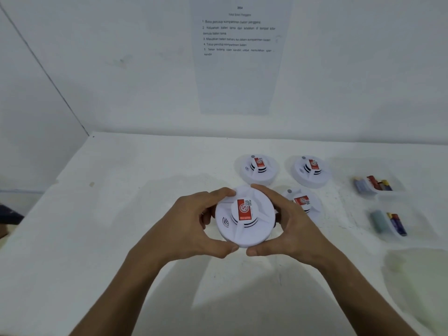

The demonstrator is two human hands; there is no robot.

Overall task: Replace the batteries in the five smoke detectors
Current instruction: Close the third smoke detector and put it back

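Note:
A round white smoke detector [244, 219] with a red label is held above the white table between both hands, face up. My left hand [191, 221] grips its left rim, thumb below and fingers over the top edge. My right hand [288, 221] grips the right rim the same way. Three more detectors lie on the table: one partly hidden behind my right hand [303, 202], one at the back middle [258, 168], one at the back right [310, 169]. Two clear trays at the right hold batteries, the far tray [374, 185] and the near tray [390, 223].
A printed instruction sheet [238, 57] hangs on the white wall behind the table. The table [109, 214] meets a side wall at the left corner. A yellowish stain [412, 270] marks the table at the near right.

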